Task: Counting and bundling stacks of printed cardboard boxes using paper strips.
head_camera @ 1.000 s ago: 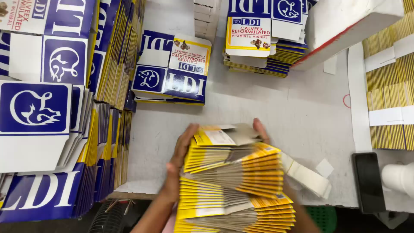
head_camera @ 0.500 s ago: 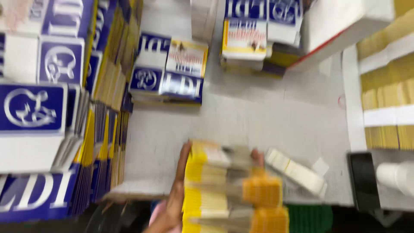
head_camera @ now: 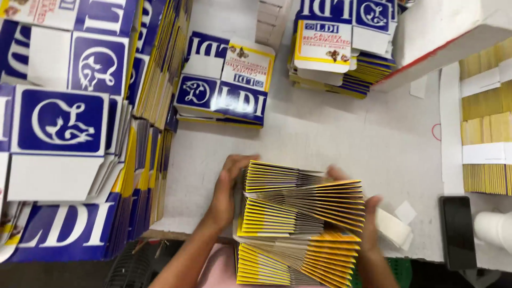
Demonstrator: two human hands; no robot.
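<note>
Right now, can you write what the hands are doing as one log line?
left hand: grips carton stack's left side | right hand: grips its right side | carton stack: flat yellow cartons, fanned, on white table

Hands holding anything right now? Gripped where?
Both hold a fanned stack of yellow flat cartons: left hand on its left edge, right hand on its right edge.

Stack of flat yellow cartons (head_camera: 298, 224): thick bundle, edges up, fanned unevenly, layers skewed left and right, white and grey edges showing between yellow. Stands at near table edge, clasped between both hands.
</note>
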